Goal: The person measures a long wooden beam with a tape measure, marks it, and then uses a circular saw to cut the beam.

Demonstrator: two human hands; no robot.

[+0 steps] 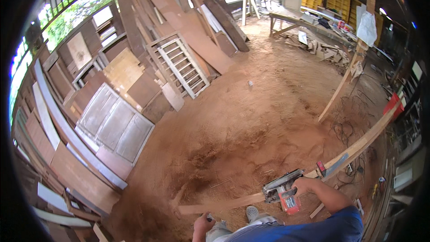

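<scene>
My right hand [303, 186] is closed round the grip of a red and grey power tool [286, 199], which sits on a long wooden board [242, 200] running from the lower middle up to the right. A blue-grey strip [337, 163] lies on the board farther right, by a small red and black piece [321, 166]. My left hand [204, 227], low in the middle below the board, is closed on a small dark thing I cannot make out. My sandaled foot [251, 213] shows just beyond the board's near side.
Planks [163, 13], wooden panels [114, 132] and a white slatted frame [179, 62] lean along the left and back. A cluttered workbench [286, 20] stands at back right, with offcuts beneath. Sawdust covers the floor [251, 134]; cables [347, 130] lie by a leaning post [333, 98].
</scene>
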